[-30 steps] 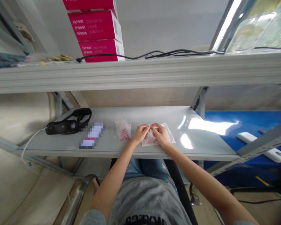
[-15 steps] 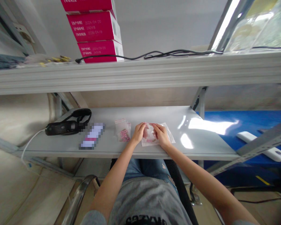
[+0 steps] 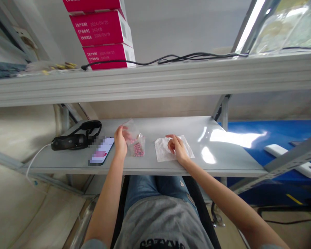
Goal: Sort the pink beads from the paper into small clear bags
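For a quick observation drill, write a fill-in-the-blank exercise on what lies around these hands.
The clear plastic bag beside the left hand holds ____ tablets.
The right hand is over a ____ packet.
A phone lies to the ____ of the left hand.
Stacked on the upper shelf, ____ magenta boxes are in view.

Missing words: pink; white; left; three.

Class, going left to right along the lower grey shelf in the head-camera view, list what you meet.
Black strapped device, phone, left hand, plastic bag of pink tablets, flat whitish plastic bag.
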Motion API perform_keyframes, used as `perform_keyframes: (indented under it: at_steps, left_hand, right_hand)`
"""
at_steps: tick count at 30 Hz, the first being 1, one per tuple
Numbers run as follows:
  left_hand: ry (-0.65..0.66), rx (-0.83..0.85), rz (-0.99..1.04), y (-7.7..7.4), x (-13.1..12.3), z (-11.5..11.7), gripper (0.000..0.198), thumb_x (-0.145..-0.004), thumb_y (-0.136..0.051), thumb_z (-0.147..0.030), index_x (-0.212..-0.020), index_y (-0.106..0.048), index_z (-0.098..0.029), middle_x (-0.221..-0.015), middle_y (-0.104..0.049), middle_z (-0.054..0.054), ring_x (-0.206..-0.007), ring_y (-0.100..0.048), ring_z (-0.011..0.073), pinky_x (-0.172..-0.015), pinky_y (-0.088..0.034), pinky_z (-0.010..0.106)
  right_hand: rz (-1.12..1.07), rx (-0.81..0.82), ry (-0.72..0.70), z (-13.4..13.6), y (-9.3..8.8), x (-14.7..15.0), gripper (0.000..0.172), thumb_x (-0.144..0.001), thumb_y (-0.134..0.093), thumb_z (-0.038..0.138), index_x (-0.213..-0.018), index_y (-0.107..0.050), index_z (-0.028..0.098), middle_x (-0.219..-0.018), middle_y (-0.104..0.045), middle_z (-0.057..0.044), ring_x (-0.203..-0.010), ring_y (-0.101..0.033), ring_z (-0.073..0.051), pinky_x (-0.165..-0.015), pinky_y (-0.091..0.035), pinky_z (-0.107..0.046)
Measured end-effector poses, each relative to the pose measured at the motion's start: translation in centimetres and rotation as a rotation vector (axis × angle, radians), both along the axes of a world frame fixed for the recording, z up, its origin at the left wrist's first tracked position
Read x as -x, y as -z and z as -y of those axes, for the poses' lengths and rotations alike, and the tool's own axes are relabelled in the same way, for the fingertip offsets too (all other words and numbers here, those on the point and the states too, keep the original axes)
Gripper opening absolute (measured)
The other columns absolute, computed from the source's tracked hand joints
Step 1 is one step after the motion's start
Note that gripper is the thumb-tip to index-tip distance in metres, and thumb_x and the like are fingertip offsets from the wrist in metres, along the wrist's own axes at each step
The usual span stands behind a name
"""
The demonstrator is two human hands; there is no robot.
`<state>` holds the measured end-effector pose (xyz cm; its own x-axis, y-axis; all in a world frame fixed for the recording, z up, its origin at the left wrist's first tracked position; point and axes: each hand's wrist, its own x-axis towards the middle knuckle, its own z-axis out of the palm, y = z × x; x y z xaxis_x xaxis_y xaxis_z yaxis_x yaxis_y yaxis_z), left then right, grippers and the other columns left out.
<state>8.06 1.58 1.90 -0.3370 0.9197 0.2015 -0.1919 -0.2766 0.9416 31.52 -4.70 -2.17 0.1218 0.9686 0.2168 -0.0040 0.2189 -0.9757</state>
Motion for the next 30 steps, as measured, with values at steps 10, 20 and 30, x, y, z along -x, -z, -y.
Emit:
perform_keyframes:
  at_steps: [10, 20, 30]
  left_hand:
    - [0.081, 0.131, -0.44, 4.6, 2.9, -3.5, 0.037, -0.073, -0.048, -0.053, -0.068, -0.055, -0.017, -0.044, -0.042, -0.005, -0.037, -0.043, 0.0096, -0.038, -0.029, 0.02]
    - [-0.18, 0.038, -1.088, 4.4, 2.8, -3.5, 0.037, -0.081, -0.043, -0.052, -0.069, -0.056, -0.02, -0.061, -0.061, 0.004, -0.06, -0.057, 0.0195, -0.054, -0.033, 0.025]
    - [-0.282, 0.013, -0.802, 6.3, 4.5, -3.3, 0.035, -0.082, -0.04, -0.049, -0.07, -0.054, -0.019, -0.067, -0.061, 0.005, -0.066, -0.058, 0.0183, -0.06, -0.039, 0.026]
  right_hand:
    - [0.024, 0.0, 0.01, -0.2, 0.2, 0.0, 0.043, -0.085, -0.032, 0.056, -0.087, -0.058, 0.022, -0.048, -0.043, 0.005, -0.038, -0.037, -0.011, -0.038, -0.03, -0.025]
    - [0.032, 0.006, 0.005, -0.4, 0.4, 0.0, 0.044, -0.084, -0.031, 0.058, -0.084, -0.057, 0.023, -0.048, -0.044, 0.004, -0.038, -0.038, -0.012, -0.038, -0.03, -0.026]
    - [-0.099, -0.029, 0.066, -0.6, -0.9, -1.8, 0.044, -0.083, -0.037, 0.057, -0.084, -0.057, 0.019, -0.046, -0.04, 0.006, -0.036, -0.033, -0.009, -0.037, -0.025, -0.023]
